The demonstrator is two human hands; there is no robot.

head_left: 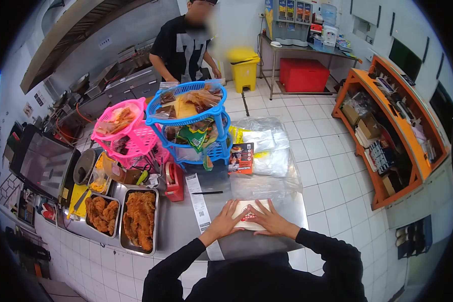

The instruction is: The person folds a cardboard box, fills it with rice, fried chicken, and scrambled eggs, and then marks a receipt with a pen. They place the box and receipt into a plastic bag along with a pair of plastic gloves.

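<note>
While L hand [222, 224] + R hand [277, 222] lie flat — fingers spread, touching printed paper pkt [243, 208]

The red print on the paper packet [246, 206] is partly covered by the left hand [273, 221] and right hand [223, 222]. Lettering on the long receipt [198, 201] cannot be read. The far person's [180, 49] legs are hidden by the blue baskets [189, 121].

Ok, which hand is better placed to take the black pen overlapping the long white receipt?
Left, I'd say: the left hand is nearer the pen, while the right hand would have to reach past it.
</note>
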